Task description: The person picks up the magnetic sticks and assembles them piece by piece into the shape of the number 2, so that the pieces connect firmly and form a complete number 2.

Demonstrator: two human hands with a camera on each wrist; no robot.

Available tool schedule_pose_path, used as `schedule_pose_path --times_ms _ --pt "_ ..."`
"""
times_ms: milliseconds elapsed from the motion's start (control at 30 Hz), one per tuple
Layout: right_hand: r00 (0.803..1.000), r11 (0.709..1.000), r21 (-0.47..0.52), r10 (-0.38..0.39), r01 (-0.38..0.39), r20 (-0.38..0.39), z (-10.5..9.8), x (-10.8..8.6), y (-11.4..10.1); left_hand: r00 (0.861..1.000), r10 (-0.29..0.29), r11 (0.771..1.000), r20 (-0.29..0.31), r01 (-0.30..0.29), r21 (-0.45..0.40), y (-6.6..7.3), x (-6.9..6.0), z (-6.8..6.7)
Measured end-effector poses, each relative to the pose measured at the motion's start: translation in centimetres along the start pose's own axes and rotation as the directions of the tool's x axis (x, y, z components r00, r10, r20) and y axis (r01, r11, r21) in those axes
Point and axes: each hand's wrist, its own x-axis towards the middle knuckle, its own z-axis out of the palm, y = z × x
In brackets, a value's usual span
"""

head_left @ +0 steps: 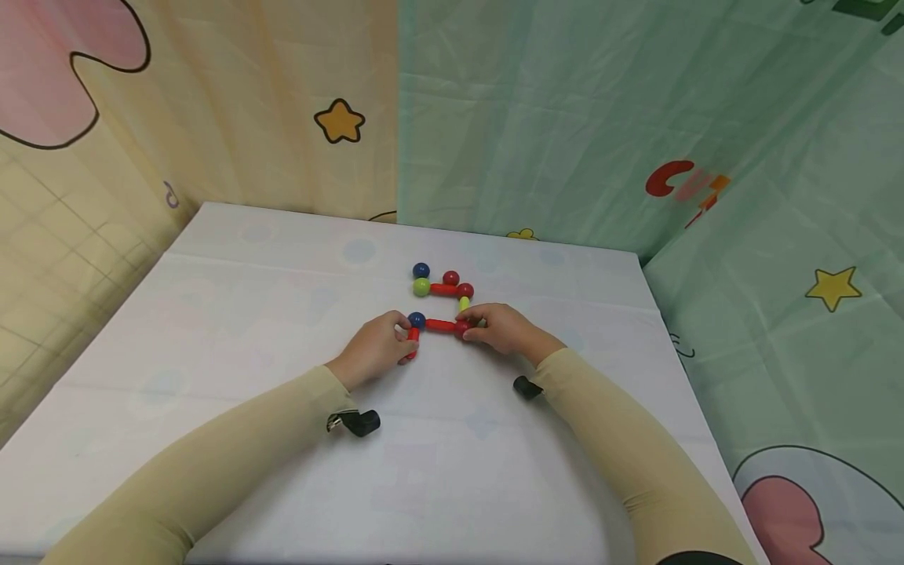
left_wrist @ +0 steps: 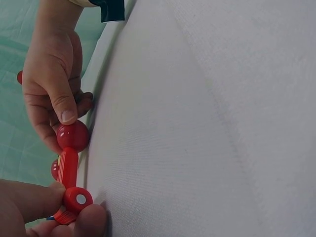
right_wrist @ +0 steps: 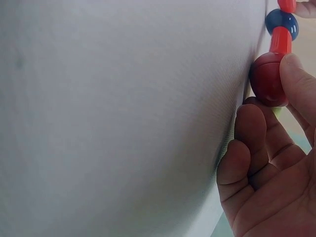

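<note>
My left hand [head_left: 374, 345] pinches a short red rod [head_left: 413, 336] that meets a blue ball [head_left: 417, 319]; in the left wrist view, the near end of this rod [left_wrist: 72, 199] shows a pale round tip. From the blue ball a second red rod [head_left: 441, 326] runs right to a red ball [right_wrist: 268, 81]. Thumb and fingers of my right hand [head_left: 500, 328] grip that red ball. Behind it, a yellow-green rod [head_left: 464, 303] leads back to another red ball [head_left: 464, 290], and a further red rod [head_left: 443, 289] joins it to a green ball [head_left: 421, 287].
At the back, a dark blue ball [head_left: 421, 270] touches or stands just behind the green one, and a red ball [head_left: 450, 277] sits behind the rear rod. All lie on a white-covered table [head_left: 233, 314]. Patterned curtains [head_left: 523, 110] hang along the back and sides.
</note>
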Motion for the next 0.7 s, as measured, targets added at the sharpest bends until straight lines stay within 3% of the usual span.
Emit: schedule_pose_path --times_ms 700 --pt "1.000 1.000 -0.008 -0.022 0.022 -0.015 0.05 -0.15 0.09 1.000 -0.010 1.000 0.009 0.010 0.011 -0.02 0.24 -0.06"
